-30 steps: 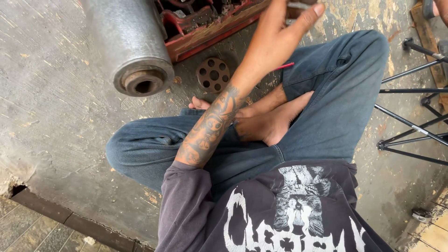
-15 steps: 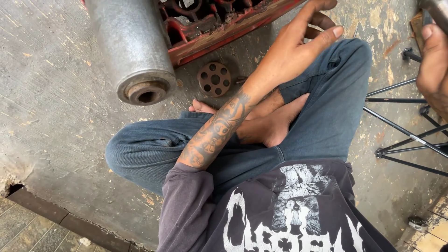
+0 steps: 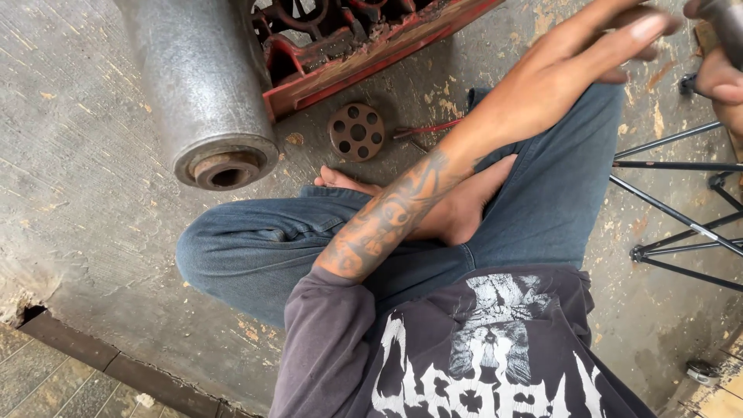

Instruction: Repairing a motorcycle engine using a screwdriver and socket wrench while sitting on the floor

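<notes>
The left hand [image 3: 588, 54] is stretching out flat and holding nothing, above the knee. The right hand [image 3: 716, 66], just beside it, is gripping a grey metal piece [image 3: 727, 19]. A perforated disc [image 3: 357, 131] is lying untouched on the floor [image 3: 93, 139] below.

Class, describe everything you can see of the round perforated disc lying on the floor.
The disc is a small, round, rusty-brown metal plate, pierced by a ring of round holes around a central one. It lies flat on the bare concrete floor, just below the red metal frame and right of the grey steel cylinder. Neither hand touches it; a red-handled tool lies beside it.
</notes>
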